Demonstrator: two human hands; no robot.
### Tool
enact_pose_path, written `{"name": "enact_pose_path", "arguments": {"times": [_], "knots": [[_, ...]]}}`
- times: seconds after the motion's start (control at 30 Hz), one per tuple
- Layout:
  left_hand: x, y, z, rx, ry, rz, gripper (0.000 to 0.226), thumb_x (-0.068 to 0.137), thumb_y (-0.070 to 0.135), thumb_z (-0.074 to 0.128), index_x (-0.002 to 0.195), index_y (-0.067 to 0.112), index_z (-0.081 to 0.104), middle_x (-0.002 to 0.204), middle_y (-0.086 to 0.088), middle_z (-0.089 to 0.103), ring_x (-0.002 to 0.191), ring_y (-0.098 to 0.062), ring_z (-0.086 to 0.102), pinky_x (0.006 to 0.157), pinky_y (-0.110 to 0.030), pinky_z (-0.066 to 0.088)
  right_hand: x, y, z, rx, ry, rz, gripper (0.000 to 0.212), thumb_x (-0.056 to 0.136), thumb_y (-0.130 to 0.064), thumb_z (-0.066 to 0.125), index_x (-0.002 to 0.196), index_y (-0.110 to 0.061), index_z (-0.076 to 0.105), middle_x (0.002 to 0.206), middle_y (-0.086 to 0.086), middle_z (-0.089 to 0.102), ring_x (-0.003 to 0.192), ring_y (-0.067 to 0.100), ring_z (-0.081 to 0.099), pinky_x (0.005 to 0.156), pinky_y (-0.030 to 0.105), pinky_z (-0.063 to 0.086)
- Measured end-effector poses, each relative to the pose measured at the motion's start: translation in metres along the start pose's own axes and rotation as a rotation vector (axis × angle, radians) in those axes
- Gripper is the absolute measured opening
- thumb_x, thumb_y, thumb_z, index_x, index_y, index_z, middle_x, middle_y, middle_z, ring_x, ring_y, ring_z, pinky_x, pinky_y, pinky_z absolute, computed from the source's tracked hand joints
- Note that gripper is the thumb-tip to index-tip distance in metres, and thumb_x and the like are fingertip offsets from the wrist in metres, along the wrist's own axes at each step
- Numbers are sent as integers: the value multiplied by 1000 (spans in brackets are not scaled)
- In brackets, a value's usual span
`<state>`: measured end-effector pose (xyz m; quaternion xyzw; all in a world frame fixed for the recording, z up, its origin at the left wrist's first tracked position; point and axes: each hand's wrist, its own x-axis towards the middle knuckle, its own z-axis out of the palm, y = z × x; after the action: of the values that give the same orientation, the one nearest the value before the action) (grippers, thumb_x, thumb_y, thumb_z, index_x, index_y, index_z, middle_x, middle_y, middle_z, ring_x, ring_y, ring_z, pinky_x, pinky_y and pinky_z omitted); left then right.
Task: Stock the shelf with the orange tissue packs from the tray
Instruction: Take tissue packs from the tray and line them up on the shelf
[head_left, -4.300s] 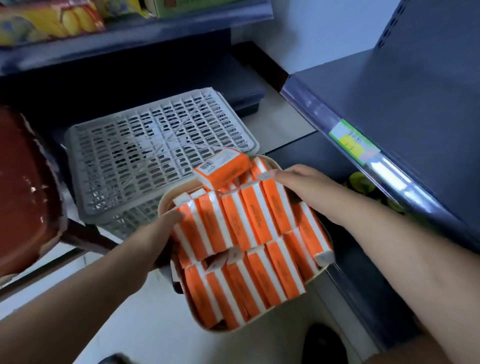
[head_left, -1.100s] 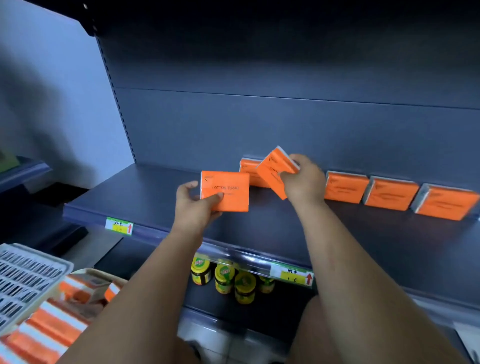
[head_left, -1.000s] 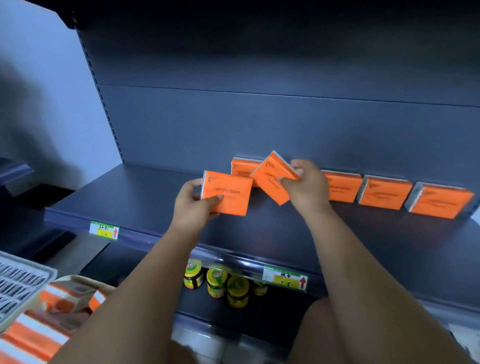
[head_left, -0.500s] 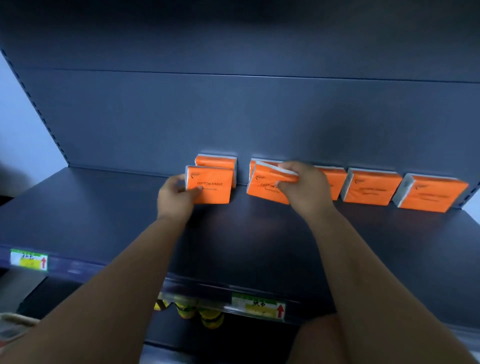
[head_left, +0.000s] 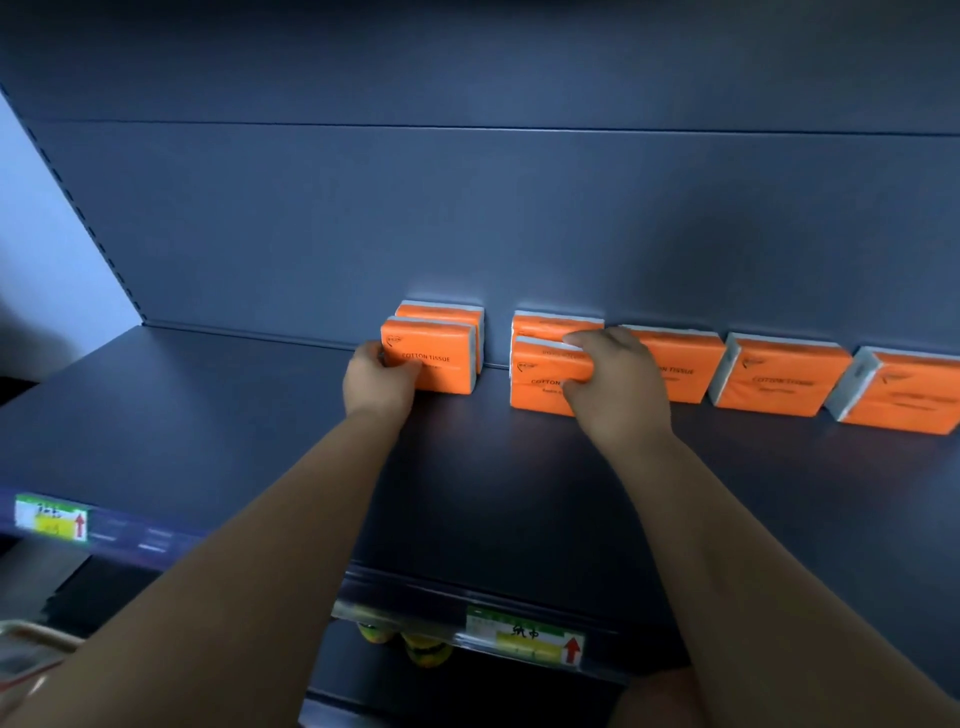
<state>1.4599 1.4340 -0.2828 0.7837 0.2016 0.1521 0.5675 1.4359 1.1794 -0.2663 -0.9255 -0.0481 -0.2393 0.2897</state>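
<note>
Lowered since before, both hands (head_left: 382, 379) (head_left: 613, 389) grip orange tissue packs (head_left: 439, 364) (head_left: 540, 387) standing on the shelf (head_left: 234, 415).

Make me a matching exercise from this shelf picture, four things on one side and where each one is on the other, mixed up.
Things:
1. left hand
2. right hand
3. price label with red arrow
4. rightmost tissue pack

Places:
A. shelf's front edge
B. far right, cut by the frame
C. on the pack left of the gap
D. on the pack right of the gap

Pairs: 1-C, 2-D, 3-A, 4-B

Orange tissue packs (head_left: 774, 382) — upright, shelf-back row
</note>
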Motion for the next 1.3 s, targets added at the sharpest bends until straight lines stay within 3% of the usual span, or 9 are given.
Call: {"name": "enact_pose_path", "arguments": {"times": [0.17, 0.37, 0.57, 0.7, 0.9, 1.0, 1.1, 1.17, 1.3], "knots": [[-1, 0, 2, -6, -3, 6, 21, 91, 20, 71, 107, 9, 63, 98, -1, 67, 98, -25, 66, 86, -40, 54, -2, -4, 2, -107, 79, -4, 51, 79, -4, 75, 127, -19, 71, 132, 8, 54, 125, 32, 48, 92, 43, 53], [3, 1, -5, -20, -18, 30, 24, 94, 27, 73, 113, 14, 65, 102, 4, 65, 99, -22, 63, 86, -37, 52, -1, 0, 4, -153, 108, -41, 50, 77, -6, 79, 124, -19, 73, 131, 9, 55, 126, 34, 47, 95, 44, 51], [7, 2, -6, -44, 0, 16, 24, 94, 28, 74, 112, 17, 62, 102, 6, 63, 101, -18, 62, 74, -25, 45, 3, -4, 9, -180, 105, -83, 52, 75, -5, 81, 124, -18, 73, 133, 11, 58, 128, 35, 49, 99, 47, 51], [8, 3, -6, -36, -2, 18, 31, 93, 30, 75, 117, 14, 65, 100, 7, 64, 103, -20, 64, 83, -32, 47, 3, -8, 13, -253, 123, -74, 51, 75, -4, 81, 123, -17, 73, 144, 14, 53, 138, 38, 44, 106, 50, 46], [4, 7, -9, -3, 17, 25, 41, 92, 32, 74, 126, 13, 62, 116, 1, 66, 111, -22, 64, 95, -35, 50, 2, -15, 11, -324, 104, -64, 56, 79, -4, 77, 133, -15, 66, 158, 14, 43, 153, 37, 28, 124, 53, 25], [-9, 14, -16, 117, 0, 64, 58, 98, 43, 64, 144, 10, 48, 134, -6, 60, 122, -27, 58, 96, -33, 44, -2, -25, 8, -277, 76, -49, 69, 80, -2, 71, 146, -15, 55, 161, 11, 39, 155, 34, 24, 126, 51, 21], [-27, 17, -34, 537, 58, 280, 68, 104, 55, 45, 153, 8, 36, 152, -16, 49, 140, -38, 44, 116, -45, 32, -10, -42, 4, -116, 32, -44, 69, 89, -14, 67, 154, -13, 44, 164, 7, 35, 154, 28, 27, 126, 43, 24], [-41, 19, -47, 700, 73, 435, 71, 104, 58, 38, 155, 9, 36, 157, -15, 45, 146, -37, 38, 124, -50, 22, -17, -56, 0, 9, 4, -31, 63, 96, -26, 64, 154, -12, 45, 162, 5, 39, 150, 26, 33, 123, 39, 29], [-98, 18, -87, 813, 164, 562, 78, 98, 64, 30, 151, 9, 45, 156, -12, 49, 147, -34, 40, 124, -51, 23, -37, -106, -8, 119, -66, -105, 45, 99, -37, 56, 135, -9, 60, 136, 10, 62, 130, 32, 52, 107, 39, 42]]}}
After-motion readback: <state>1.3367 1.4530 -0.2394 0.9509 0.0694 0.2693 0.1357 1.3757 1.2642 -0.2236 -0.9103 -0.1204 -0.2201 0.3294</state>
